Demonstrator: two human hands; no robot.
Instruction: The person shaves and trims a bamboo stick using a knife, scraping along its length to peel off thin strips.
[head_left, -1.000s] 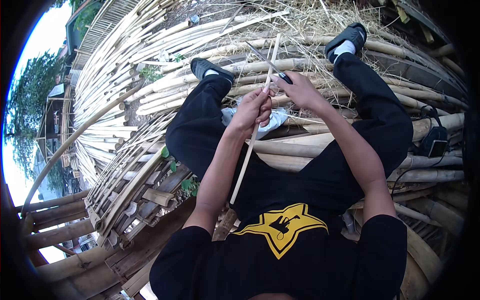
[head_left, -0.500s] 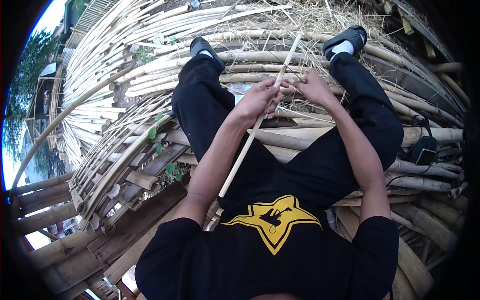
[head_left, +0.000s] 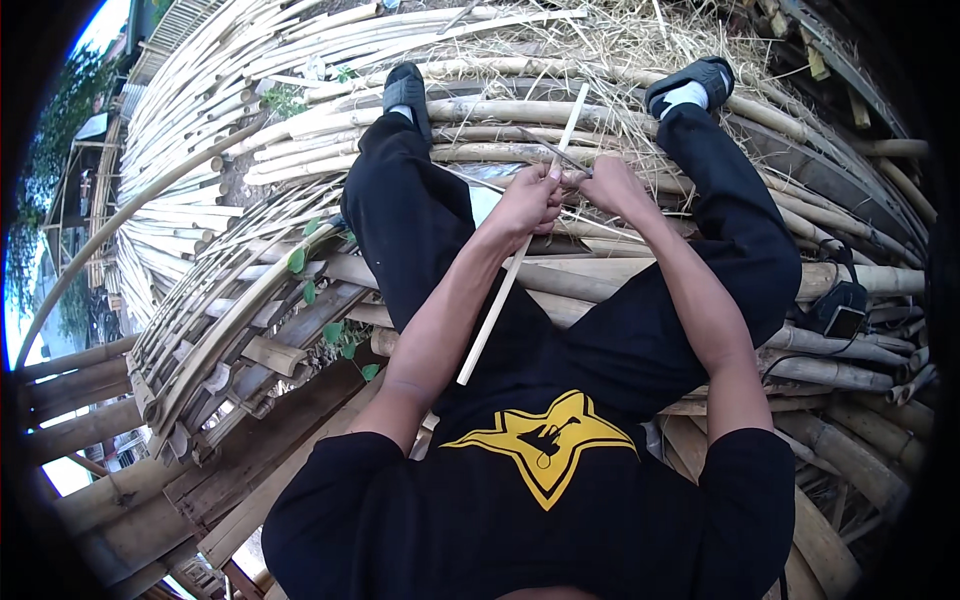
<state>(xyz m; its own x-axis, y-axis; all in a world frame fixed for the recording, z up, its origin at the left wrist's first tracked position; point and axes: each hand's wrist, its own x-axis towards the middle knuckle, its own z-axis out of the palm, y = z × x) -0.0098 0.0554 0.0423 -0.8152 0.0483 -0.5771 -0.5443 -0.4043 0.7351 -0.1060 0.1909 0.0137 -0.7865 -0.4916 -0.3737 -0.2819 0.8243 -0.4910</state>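
A pale, narrow bamboo strip (head_left: pixel 492 321) slants from above my lap up and to the right, past my knees. My left hand (head_left: pixel 528 205) is wrapped round it a little beyond its middle, thumb on top. Close beside it, my right hand (head_left: pixel 614 188) is closed on a knife; the handle is hidden in the fingers. The thin dark knife blade (head_left: pixel 556 150) points away to the upper left and crosses the strip just past my left thumb. Whether its edge bites into the strip I cannot tell.
My legs are spread over layered bamboo poles (head_left: pixel 510 112), with dry straw (head_left: pixel 620 50) near my feet. Left are stacked split bamboo (head_left: pixel 250 310), a long bent pole (head_left: pixel 130 225) and green leaves (head_left: pixel 348 338). A small black device (head_left: pixel 843 312) with a cord lies at right.
My right hand has come slightly left, closer to my left hand, and the blade has swung further left across the strip. The strip's near end has shifted right, its far end left.
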